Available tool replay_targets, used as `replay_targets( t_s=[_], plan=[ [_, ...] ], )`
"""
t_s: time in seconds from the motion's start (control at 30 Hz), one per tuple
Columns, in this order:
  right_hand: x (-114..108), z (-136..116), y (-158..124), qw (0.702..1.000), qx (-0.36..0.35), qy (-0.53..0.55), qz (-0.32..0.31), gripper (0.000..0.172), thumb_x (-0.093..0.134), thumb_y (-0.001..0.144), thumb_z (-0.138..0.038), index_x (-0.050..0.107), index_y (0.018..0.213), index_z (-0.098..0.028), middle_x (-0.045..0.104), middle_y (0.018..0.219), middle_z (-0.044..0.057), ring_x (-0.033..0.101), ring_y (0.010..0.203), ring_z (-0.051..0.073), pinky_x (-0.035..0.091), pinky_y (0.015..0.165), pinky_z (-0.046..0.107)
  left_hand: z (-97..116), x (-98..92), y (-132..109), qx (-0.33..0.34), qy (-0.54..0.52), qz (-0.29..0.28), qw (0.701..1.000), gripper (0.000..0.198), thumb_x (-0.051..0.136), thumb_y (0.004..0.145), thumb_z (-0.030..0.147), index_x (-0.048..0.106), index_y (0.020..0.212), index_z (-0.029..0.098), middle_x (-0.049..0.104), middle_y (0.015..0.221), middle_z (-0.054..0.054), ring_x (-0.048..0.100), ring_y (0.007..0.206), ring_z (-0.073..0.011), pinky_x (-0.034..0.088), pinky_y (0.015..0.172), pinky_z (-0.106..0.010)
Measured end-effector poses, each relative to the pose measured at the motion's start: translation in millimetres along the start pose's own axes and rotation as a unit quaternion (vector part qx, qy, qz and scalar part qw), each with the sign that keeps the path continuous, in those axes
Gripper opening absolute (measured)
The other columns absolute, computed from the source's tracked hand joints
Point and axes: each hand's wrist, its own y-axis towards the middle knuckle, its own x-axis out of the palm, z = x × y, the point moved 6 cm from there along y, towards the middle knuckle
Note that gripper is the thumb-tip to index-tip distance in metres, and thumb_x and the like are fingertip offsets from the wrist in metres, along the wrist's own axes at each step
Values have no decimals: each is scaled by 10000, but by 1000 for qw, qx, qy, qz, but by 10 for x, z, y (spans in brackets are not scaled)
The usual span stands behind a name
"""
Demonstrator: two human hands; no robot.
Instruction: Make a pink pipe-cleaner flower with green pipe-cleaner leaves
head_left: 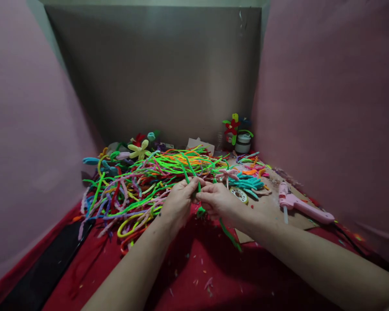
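Pipe cleaners (162, 163) of many colours lie heaped at the left on a red cloth (188, 268). Right by the heap, the left hand (178, 198) pinches green stems (184, 171) between thumb and fingers, their ends poking up beyond it. The right hand (218, 201) meets it, fingertips closed at the same spot; a green length (230, 236) trails below. The step looks like bending or twisting; the next move probably calls for a steady left grip while the right turns. Farther right sit a tape roll (239, 195) and a pink glue gun (293, 202).
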Motion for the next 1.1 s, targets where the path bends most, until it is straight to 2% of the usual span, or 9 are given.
replay_targets(
  t_s=[0.13,0.2,0.27,0.33,0.43,0.6,0.87,1.0,1.1],
  plan=[
    [132,21,-108,995,62,58,-60,243,547,718,-252,360,576,-189,234,405,-119,118,339,24,59,353,189,101,-44,-20,-2,-84,37,996,276,664,698,394,532,719,152,516,559,35,502,486,-90,395,447,-195],
    [184,48,-148,991,77,78,-78,261,545,718,-222,328,575,-194,237,408,-118,110,342,24,56,352,185,166,-72,-20,11,-146,53,988,233,644,740,335,496,700,160,439,492,65,447,414,-72,379,402,-183],
    [213,85,-171,989,84,86,-86,214,537,724,-198,371,589,-188,234,405,-119,105,341,25,59,348,183,205,-105,-8,21,-183,60,981,191,613,777,278,493,696,154,363,454,87,357,346,-49,339,345,-168],
    [218,128,-185,989,96,80,-83,142,535,738,-203,461,621,-169,231,394,-120,105,336,24,61,346,184,217,-149,12,20,-186,65,980,167,578,807,248,501,699,147,340,452,92,309,318,-40,307,309,-159],
    [210,174,-207,989,111,65,-72,145,540,754,-219,530,631,-142,232,385,-114,114,335,21,60,348,183,223,-237,37,15,-194,88,977,180,511,847,220,494,685,145,302,443,99,270,293,-33,249,278,-144],
    [224,151,-253,991,96,71,-63,170,530,780,-218,531,628,-141,244,380,-106,119,337,25,64,352,187,311,-327,40,6,-224,116,968,247,377,885,115,459,653,141,257,431,102,227,274,-25,172,267,-137],
    [218,98,-257,985,88,107,-103,158,579,719,-242,515,608,-149,238,390,-103,129,355,34,71,363,197,506,-380,-32,50,-250,154,955,260,349,897,118,437,655,148,267,431,98,230,286,-22,151,279,-145],
    [134,85,-244,986,91,99,-94,149,586,713,-252,535,622,-146,256,391,-100,132,352,32,70,362,196,613,-530,-29,96,-236,185,949,241,381,892,138,442,660,160,260,444,95,216,301,-20,145,290,-149],
    [65,83,-219,989,96,81,-83,148,594,708,-239,532,610,-147,290,392,-92,145,343,30,78,360,200,821,-691,-125,222,-125,241,936,206,424,883,187,475,683,183,324,489,72,295,357,-41,240,333,-161]
  ],
)
